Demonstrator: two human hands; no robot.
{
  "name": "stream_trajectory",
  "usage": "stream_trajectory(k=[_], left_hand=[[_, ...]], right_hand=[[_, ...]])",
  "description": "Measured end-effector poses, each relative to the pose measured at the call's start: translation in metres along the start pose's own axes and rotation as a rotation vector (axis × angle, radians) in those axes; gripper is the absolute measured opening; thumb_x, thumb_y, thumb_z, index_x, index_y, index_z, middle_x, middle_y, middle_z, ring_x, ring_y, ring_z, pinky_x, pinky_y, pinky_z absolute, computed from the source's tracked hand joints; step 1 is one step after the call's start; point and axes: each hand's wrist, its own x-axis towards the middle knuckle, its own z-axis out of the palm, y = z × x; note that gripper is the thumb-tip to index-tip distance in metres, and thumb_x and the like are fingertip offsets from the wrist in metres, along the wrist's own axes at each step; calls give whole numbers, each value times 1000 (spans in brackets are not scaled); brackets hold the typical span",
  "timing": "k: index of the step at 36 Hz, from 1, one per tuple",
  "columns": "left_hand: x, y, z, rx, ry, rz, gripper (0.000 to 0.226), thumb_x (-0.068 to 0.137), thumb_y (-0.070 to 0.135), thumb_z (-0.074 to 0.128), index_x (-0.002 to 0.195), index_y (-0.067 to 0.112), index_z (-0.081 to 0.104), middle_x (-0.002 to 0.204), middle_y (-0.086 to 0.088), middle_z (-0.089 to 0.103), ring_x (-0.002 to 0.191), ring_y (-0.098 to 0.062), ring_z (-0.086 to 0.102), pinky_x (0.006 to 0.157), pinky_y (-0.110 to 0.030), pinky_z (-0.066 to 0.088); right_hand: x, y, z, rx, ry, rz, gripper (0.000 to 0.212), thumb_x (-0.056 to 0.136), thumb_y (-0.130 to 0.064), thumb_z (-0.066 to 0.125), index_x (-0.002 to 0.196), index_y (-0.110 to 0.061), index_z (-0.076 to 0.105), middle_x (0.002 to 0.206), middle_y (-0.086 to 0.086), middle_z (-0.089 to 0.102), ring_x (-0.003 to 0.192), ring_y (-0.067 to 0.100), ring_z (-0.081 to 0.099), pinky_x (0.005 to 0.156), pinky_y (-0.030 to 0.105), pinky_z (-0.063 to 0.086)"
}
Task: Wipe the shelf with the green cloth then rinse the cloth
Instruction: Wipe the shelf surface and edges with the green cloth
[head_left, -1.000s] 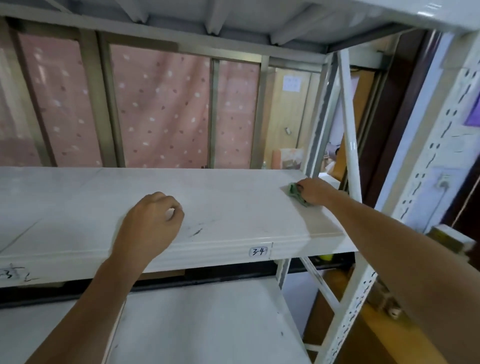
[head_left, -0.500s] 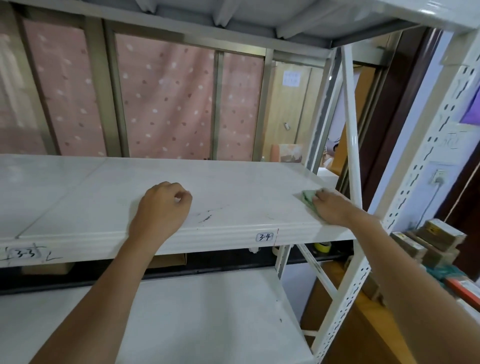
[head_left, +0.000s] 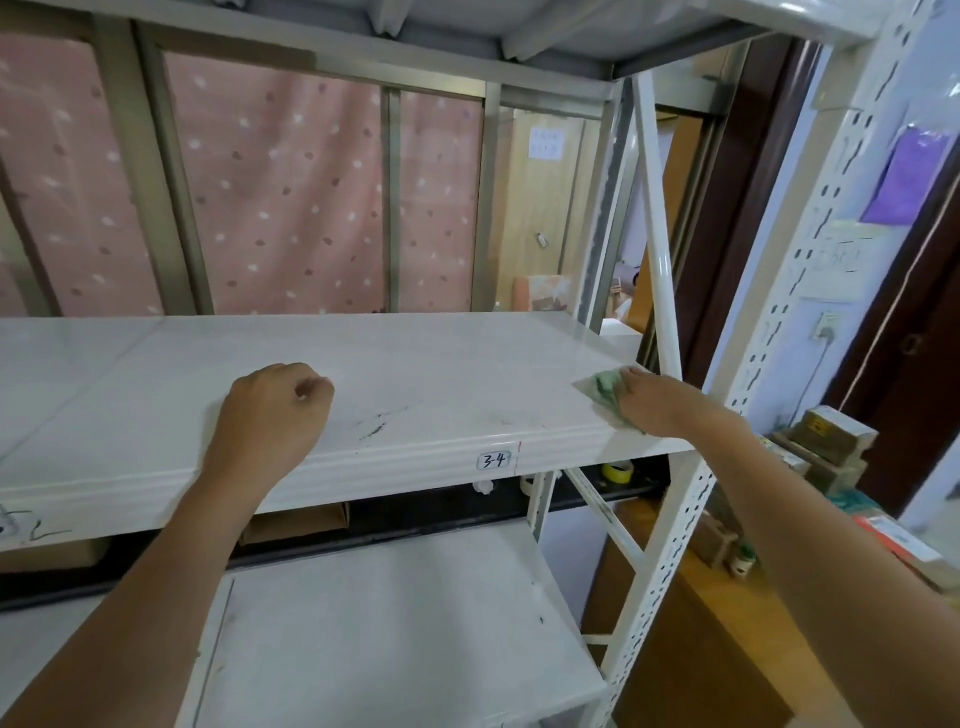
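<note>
Right grip (head_left: 660, 402) presses one green cloth (head_left: 602, 392) flat on one shelf (head_left: 441, 374); left grip (head_left: 275, 410) rests fisted, holding nothing.

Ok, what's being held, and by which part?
The right hand presses the green cloth by its right end onto the shelf; the left hand, curled, holds nothing.

Green cloth (head_left: 602, 387) partly under right hand (head_left: 655, 404); shelf (head_left: 415, 374) cut off left

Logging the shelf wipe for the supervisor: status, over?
Right hand presses green cloth on shelf, near right front corner. Left hand fisted, resting on shelf, holding nothing. Dark scuff marks lie between the hands, above label 3-4.
</note>
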Motion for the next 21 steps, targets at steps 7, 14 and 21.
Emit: stream_trajectory(k=[7, 14, 21], left_hand=[[0, 3, -3, -27, -28, -29, 24, 95, 21, 51, 84, 18, 72, 88, 3, 72, 88, -21, 64, 83, -42, 56], [-2, 8, -1, 4, -61, -57, 25, 94, 20, 48, 80, 18, 69, 85, 2, 70, 84, -21, 61, 79, -41, 56], [-1, 7, -2, -36, -37, -68, 30, 96, 23, 48, 90, 0, 67, 90, -19, 69, 88, -34, 62, 79, -49, 55]], right_hand=[[-32, 32, -6, 348, 214, 133, 56, 101, -9, 38, 155, -21, 29, 121, 17, 60, 65, 14, 50, 55, 19, 36], [-27, 22, 6, 344, 200, 190, 39, 103, -21, 35, 137, -7, 47, 103, 15, 58, 82, 31, 57, 70, 35, 45], [-21, -46, 28, 368, 253, 274, 108, 79, -79, -7, 147, -6, 35, 150, 21, 35, 138, 38, 30, 113, 53, 19]])
